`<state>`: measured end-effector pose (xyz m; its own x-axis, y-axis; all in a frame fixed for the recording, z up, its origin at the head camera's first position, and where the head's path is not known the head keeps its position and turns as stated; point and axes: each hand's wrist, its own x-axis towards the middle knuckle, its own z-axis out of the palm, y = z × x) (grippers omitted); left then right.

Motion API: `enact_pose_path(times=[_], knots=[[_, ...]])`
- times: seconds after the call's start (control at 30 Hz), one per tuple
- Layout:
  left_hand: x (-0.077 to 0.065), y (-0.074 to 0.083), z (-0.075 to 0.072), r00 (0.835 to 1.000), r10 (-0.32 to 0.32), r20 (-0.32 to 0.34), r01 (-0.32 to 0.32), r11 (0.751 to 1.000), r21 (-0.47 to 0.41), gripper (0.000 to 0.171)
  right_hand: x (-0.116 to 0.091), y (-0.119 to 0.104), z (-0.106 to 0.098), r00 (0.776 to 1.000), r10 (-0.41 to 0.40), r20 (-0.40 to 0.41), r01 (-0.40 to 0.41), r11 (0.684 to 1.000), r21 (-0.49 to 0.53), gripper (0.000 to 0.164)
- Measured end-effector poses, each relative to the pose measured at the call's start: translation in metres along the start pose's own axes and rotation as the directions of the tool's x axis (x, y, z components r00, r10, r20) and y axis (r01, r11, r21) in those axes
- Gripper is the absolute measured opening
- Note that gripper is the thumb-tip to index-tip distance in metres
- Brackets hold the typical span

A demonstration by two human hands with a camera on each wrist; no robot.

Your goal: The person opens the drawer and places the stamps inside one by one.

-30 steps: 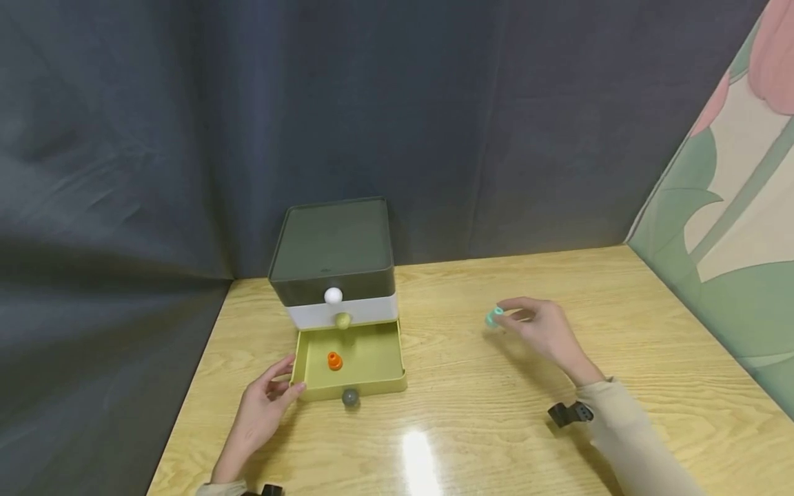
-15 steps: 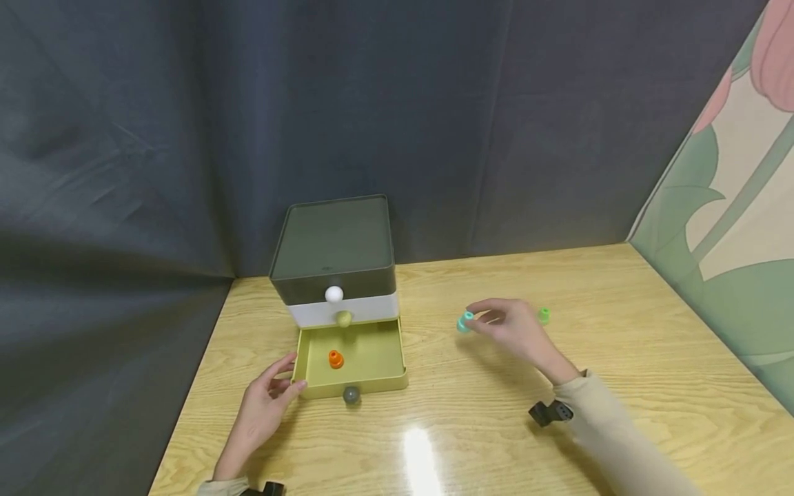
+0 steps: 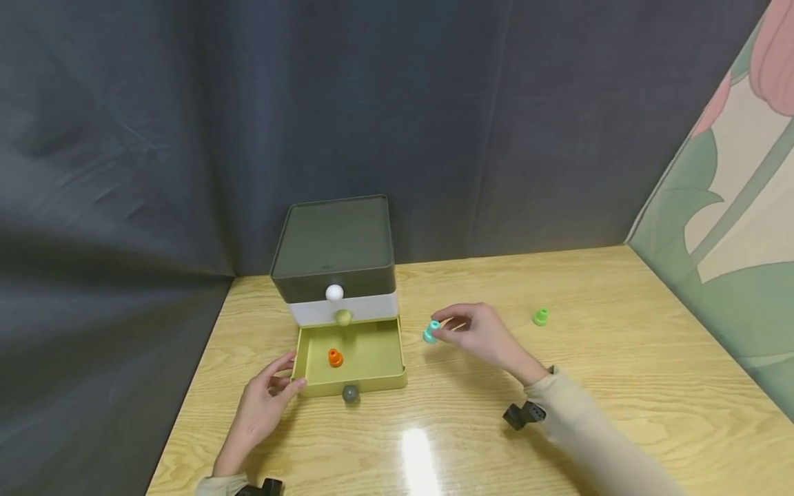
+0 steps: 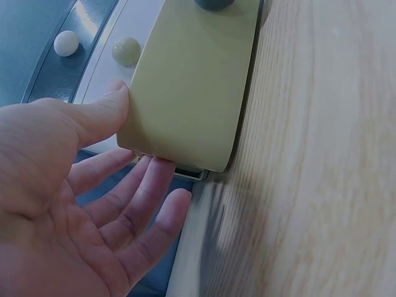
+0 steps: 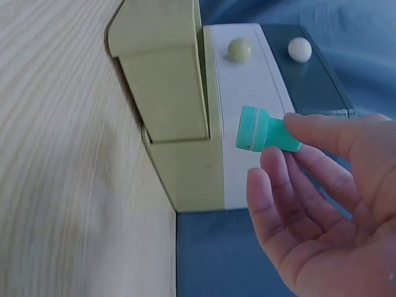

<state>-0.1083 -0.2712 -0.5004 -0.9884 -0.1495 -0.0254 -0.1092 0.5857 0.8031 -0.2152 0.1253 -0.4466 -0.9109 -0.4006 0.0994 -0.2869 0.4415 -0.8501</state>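
Observation:
My right hand (image 3: 484, 335) pinches a small turquoise stepped plastic piece (image 5: 252, 129) between thumb and fingertips, above the table just right of the pulled-out drawer. The narrow end of the piece is in the grip and the wide end points away. At the left front corner of the yellow-green drawer (image 3: 378, 355), my left hand (image 3: 257, 410) holds on, thumb at the front edge and fingertips against the side. Inside the drawer an orange piece (image 3: 335, 357) of similar shape stands left of the middle. A grey knob (image 3: 350, 394) is on the drawer's front.
The drawer belongs to a stacked cabinet (image 3: 335, 238) with a dark green top, against a dark curtain (image 3: 434, 138). Above the drawer, two more knobs stick out, one white (image 3: 334, 293). A green piece (image 3: 541, 317) stands on the wooden table (image 3: 496, 441) to the right.
My right hand has carried the turquoise piece left toward the drawer, uncovering the green piece on the table. My left hand has stayed at the drawer corner.

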Motion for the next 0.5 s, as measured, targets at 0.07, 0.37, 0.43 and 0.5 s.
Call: enact_pose_path(times=[0.07, 0.37, 0.43, 0.5], knots=[[0.000, -0.001, 0.000, 1.000, 0.000, 0.000, 0.000, 1.000, -0.009, 0.060, 0.002, -0.004, 0.004, 1.000, -0.012, 0.014, 0.012, 1.000, -0.003, 0.027], [-0.001, -0.001, -0.001, 1.000, -0.002, -0.003, 0.002, 1.000, -0.026, 0.061, 0.014, -0.023, 0.026, 0.993, -0.060, 0.100, 0.058, 0.998, 0.020, 0.023], [-0.001, 0.000, -0.001, 1.000, 0.000, -0.005, 0.000, 1.000, -0.024, 0.061, 0.017, -0.026, 0.032, 0.991, -0.067, 0.120, 0.064, 0.998, 0.027, 0.023], [-0.002, 0.000, -0.001, 1.000, -0.001, -0.005, 0.001, 1.000, -0.025, 0.061, 0.021, -0.029, 0.039, 0.988, -0.066, 0.137, 0.061, 0.997, 0.036, 0.022]])
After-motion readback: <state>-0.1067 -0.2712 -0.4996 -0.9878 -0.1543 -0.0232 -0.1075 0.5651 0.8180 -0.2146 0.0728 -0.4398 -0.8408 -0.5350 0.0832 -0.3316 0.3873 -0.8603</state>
